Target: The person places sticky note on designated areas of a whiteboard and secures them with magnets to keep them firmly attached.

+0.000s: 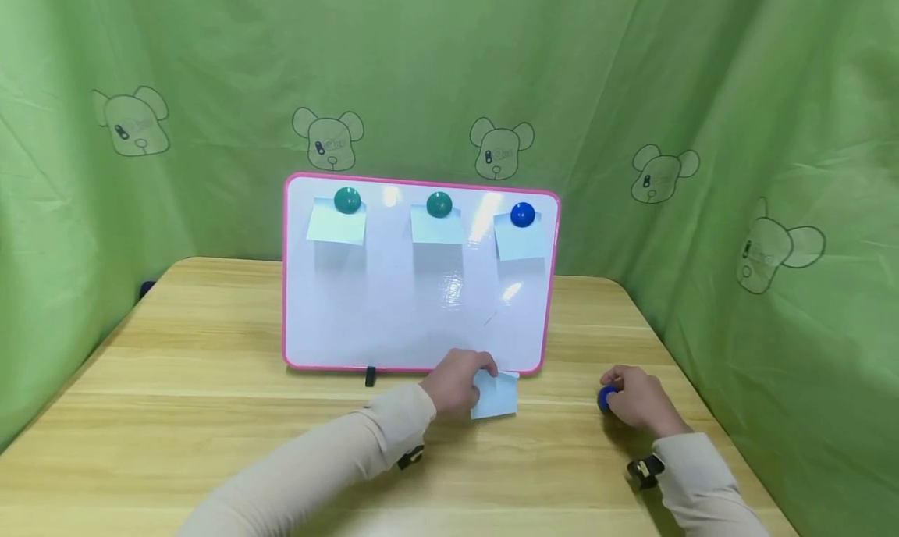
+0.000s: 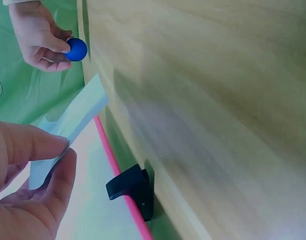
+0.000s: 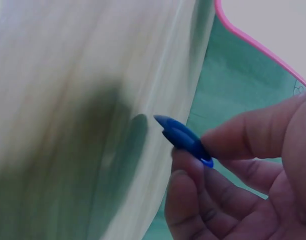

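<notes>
My left hand (image 1: 458, 382) pinches a pale blue sticky note (image 1: 497, 395) between thumb and fingers, in front of the whiteboard's lower edge. In the left wrist view the sticky note (image 2: 80, 112) slants out from the fingertips, its paper slightly bent. Over the table's right side, my right hand (image 1: 637, 400) holds a round blue magnet (image 1: 607, 399) by its rim. Seen edge-on in the right wrist view, the magnet (image 3: 183, 137) sits between thumb and fingertips. The pink-framed whiteboard (image 1: 407, 311) stands upright behind the left hand.
Along the board's top hang three sticky notes, under a left green magnet (image 1: 347, 200), a middle green magnet (image 1: 439, 204) and a blue magnet (image 1: 523, 215). A black foot (image 1: 370, 377) supports the lower edge. Green curtains (image 1: 421, 69) surround the wooden table (image 1: 211, 326).
</notes>
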`<state>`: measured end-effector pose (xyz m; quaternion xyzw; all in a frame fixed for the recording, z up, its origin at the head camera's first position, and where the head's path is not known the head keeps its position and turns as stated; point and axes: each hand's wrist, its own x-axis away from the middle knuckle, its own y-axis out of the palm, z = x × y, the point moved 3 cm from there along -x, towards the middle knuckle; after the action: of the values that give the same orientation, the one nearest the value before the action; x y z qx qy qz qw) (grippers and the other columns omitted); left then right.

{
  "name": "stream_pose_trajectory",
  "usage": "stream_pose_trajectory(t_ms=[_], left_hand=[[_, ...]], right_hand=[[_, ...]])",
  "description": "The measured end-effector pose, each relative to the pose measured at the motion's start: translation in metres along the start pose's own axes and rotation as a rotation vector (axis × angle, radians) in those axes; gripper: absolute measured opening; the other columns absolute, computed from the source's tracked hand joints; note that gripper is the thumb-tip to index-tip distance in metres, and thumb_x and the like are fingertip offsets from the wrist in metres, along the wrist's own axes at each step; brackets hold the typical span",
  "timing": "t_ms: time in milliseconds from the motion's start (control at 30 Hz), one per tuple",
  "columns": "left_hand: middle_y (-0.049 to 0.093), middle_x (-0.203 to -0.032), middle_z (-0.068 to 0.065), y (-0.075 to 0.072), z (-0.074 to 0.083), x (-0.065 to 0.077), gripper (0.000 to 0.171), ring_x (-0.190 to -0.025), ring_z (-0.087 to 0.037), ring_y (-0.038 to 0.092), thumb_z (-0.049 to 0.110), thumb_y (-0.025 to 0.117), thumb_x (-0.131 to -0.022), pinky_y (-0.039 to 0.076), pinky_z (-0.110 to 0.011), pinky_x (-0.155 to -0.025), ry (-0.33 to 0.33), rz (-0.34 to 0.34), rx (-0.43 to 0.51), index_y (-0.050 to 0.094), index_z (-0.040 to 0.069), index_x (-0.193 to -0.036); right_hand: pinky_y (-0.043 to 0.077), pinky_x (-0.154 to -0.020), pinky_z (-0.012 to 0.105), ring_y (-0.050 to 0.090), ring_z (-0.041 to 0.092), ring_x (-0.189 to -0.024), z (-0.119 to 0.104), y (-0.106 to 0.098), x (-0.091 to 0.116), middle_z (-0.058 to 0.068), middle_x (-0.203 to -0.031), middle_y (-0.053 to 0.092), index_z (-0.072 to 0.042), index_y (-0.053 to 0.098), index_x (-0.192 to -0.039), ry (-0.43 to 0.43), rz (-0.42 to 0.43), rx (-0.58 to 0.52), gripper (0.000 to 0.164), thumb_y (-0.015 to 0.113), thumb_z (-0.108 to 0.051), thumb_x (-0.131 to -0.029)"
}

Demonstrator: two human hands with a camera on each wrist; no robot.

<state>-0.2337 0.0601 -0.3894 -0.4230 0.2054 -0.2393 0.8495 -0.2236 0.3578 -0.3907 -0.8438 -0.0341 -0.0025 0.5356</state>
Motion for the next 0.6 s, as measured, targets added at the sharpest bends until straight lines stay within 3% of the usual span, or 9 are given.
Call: stream_pose_trajectory(t_ms=[200,400,600], left_hand=[[0.063,-0.115,-0.007,-0.01,-0.003,0.0,0.04,-0.103,-0.017,0.056,-0.013,0.064,-0.075,0.048,-0.026,-0.092,-0.036,0.026,0.043,0.066,0.009,-0.109],[0.061,-0.117,-0.007,-0.022,-0.005,0.003,0.038,-0.102,-0.018,0.053,-0.01,0.064,-0.079,0.049,-0.027,-0.09,-0.034,0.056,0.05,0.063,0.011,-0.111],[0.061,-0.105,-0.006,-0.036,-0.009,0.007,0.027,-0.096,-0.019,0.053,-0.008,0.066,-0.079,0.05,-0.029,-0.084,-0.048,0.095,0.067,0.059,0.012,-0.095]], right_hand=[[0.051,-0.071,0.045,0.062,0.033,-0.085,-0.006,-0.004,-0.002,0.023,-0.102,0.065,0.006,0.061,-0.11,-0.057,0.082,-0.045,0.028,0.06,-0.003,-0.083],[0.052,-0.067,0.037,0.063,0.035,-0.089,-0.022,-0.009,-0.006,0.023,-0.107,0.064,0.004,0.06,-0.112,-0.072,0.164,-0.099,0.027,0.059,-0.006,-0.087],[0.052,-0.061,0.032,0.063,0.036,-0.09,-0.037,-0.013,-0.011,0.026,-0.112,0.061,0.004,0.058,-0.119,-0.109,0.264,-0.172,0.029,0.056,-0.004,-0.092]])
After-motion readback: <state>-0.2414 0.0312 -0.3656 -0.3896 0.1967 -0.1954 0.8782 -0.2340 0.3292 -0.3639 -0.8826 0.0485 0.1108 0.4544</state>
